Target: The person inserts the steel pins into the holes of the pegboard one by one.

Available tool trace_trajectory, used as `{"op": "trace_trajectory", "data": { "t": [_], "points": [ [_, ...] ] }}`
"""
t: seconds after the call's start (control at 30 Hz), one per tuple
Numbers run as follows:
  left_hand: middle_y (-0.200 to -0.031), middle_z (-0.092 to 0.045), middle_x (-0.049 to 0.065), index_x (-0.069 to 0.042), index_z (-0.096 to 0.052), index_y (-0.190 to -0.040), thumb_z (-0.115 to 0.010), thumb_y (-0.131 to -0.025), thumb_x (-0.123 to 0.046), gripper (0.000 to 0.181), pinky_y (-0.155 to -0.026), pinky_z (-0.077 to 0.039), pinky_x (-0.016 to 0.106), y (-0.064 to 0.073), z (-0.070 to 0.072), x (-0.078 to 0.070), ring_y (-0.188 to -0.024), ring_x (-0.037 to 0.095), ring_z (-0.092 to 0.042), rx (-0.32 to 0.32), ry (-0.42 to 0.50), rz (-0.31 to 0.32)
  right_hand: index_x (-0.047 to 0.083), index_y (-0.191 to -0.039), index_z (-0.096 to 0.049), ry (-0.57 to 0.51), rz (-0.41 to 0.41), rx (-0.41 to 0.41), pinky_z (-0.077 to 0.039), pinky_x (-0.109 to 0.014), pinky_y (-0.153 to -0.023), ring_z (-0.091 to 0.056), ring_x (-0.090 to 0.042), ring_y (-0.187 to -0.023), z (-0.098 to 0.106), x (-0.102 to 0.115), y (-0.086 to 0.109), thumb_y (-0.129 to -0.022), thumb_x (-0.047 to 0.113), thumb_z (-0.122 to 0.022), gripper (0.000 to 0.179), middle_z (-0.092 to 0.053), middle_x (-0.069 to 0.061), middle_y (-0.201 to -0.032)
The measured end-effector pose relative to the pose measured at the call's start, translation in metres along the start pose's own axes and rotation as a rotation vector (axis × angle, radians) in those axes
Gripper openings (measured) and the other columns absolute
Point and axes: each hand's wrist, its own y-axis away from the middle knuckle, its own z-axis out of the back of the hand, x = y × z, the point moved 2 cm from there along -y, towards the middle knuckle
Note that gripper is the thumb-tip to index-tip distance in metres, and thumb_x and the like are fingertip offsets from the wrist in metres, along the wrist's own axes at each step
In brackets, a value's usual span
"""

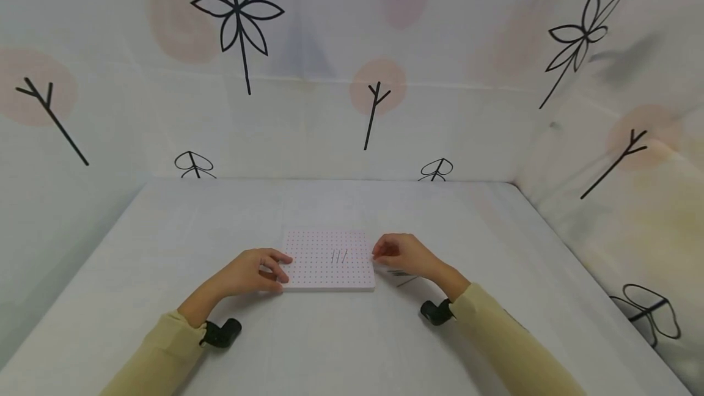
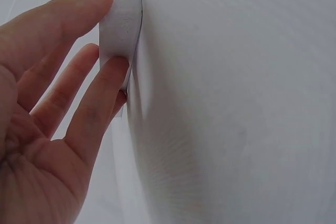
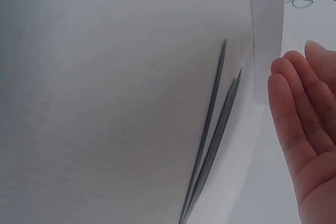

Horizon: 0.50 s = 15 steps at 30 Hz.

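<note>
A flat white board [image 1: 329,287] with rows of small dots lies between the hands. My left hand [image 1: 258,271] holds its left edge near the front corner, with fingertips against the side [image 2: 121,30] in the left wrist view. Three thin dark sticks [image 1: 338,256] stand slanted on the board's right half. Close to the right edge is my right hand [image 1: 406,254], its fingers bent loosely together; nothing shows between them. Several loose dark pointed sticks [image 3: 212,140] lie on the table below that hand, in the right wrist view.
A white cloth covers the table [image 1: 324,347]. Behind it and at both sides hang pale sheets [image 1: 308,121] with black plant drawings. A dark camera is strapped to each wrist, below the yellowish sleeves [image 1: 495,335].
</note>
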Motion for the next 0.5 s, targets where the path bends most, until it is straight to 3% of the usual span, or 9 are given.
{"op": "trace_trajectory", "data": {
  "t": [0.5],
  "points": [
    [-0.12,-0.057,0.012,-0.011,-0.073,-0.08,-0.077,-0.073,-0.005,0.01,-0.08,-0.052,0.025,0.0,0.001,0.001,-0.109,0.031,-0.055,-0.001,0.0,-0.003,0.007,-0.09,-0.063,0.033,-0.025,0.002,-0.051,-0.024,-0.073,-0.06,-0.013,-0.082,0.009,-0.012,0.016,-0.083,0.003,-0.068,0.01,-0.064,0.002,-0.088]
  ]
}}
